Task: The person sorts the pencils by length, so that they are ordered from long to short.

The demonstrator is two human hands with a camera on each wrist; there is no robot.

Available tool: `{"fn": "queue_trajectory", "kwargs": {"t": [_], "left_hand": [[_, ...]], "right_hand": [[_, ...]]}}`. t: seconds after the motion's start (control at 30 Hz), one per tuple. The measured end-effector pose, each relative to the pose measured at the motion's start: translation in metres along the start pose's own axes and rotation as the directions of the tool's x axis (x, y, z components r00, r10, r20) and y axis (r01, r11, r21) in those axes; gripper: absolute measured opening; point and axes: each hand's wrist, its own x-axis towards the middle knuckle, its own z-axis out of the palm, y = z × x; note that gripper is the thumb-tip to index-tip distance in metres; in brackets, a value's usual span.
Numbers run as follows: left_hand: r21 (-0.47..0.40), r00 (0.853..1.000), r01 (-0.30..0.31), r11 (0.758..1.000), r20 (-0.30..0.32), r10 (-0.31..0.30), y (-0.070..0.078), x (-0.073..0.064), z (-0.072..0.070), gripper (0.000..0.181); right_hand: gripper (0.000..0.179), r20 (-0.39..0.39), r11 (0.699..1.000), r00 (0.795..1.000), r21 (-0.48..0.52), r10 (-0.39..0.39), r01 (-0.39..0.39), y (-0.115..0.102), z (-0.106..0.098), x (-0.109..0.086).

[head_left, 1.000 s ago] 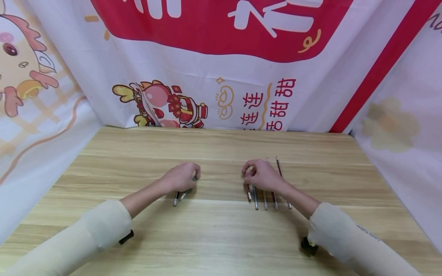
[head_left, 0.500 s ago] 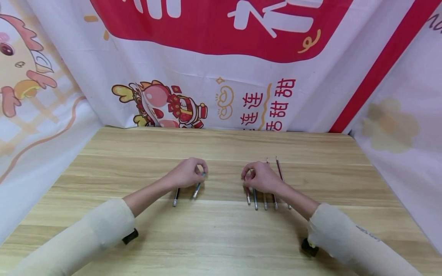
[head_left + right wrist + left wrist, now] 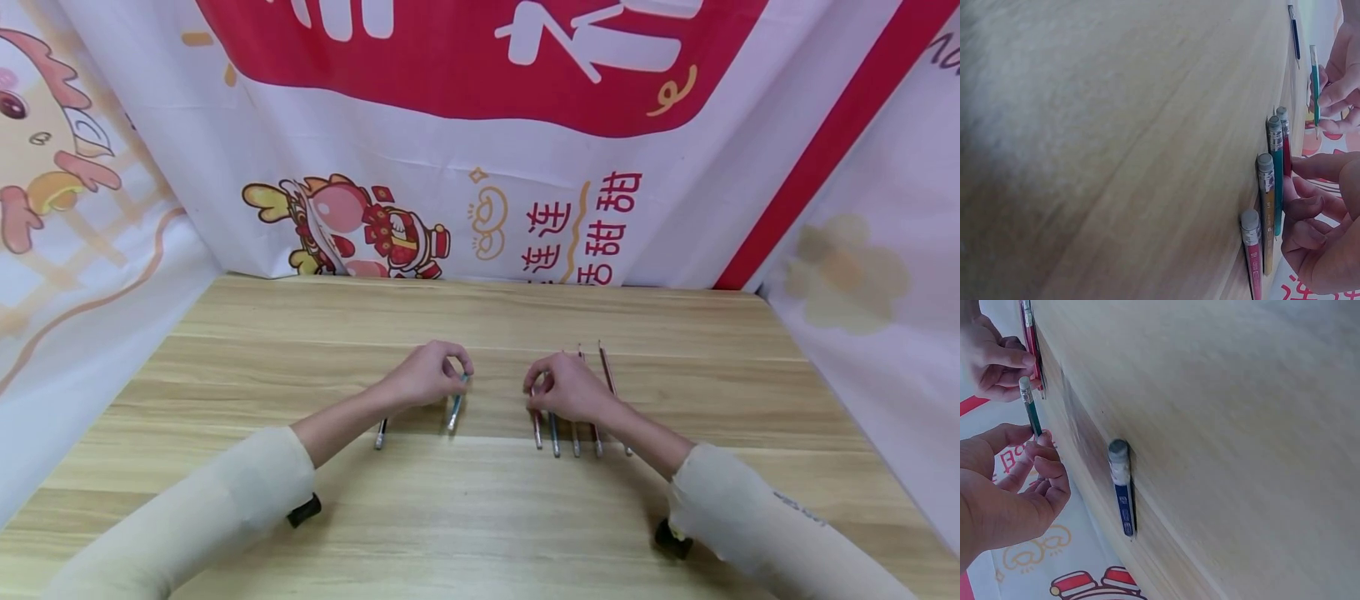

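Observation:
My left hand [image 3: 427,375] pinches a green pencil [image 3: 1032,412] between thumb and fingertips, its white eraser end toward me and raised off the table in the left wrist view. A dark blue pencil [image 3: 1124,503] lies on the table beside this hand. My right hand [image 3: 573,387] holds a red pencil [image 3: 1286,147] by thumb and finger at the left end of a row. Alongside it lie another green pencil [image 3: 1277,181], a yellow pencil [image 3: 1267,219] and a pinkish-red pencil [image 3: 1252,262], partly under the hand in the head view.
The wood-grain table [image 3: 465,517] ends at a printed cloth backdrop [image 3: 465,133] at the back. More cloth hangs along both sides. A dark red pencil [image 3: 608,371] lies at the row's right end, beneath the right forearm.
My left hand has carried the green pencil rightward, away from the dark blue one, toward the row. My right hand has stayed nearly in place while the red pencil's eraser end swung slightly left and nearer.

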Motion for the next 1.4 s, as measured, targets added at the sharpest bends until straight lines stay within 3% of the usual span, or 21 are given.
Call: {"fn": "queue_trajectory", "kwargs": {"t": [0.4,0.67,1.4], "left_hand": [[-0.046,0.999,-0.022,0.999,0.034,0.024,0.011,0.008,0.016,0.017],[-0.135,0.998,-0.014,0.991,0.058,0.022,0.012,0.013,0.026,0.020],[-0.130,0.997,-0.027,0.991,0.075,0.037,0.018,0.023,0.048,0.017]], "right_hand": [[0.012,0.001,1.000,1.000,0.002,-0.026,0.026,-0.001,0.000,0.000],[0.013,0.013,1.000,1.000,0.018,-0.012,0.011,-0.001,0.000,0.000],[0.014,0.010,1.000,1.000,0.012,0.002,-0.002,-0.002,0.001,0.000]]}}
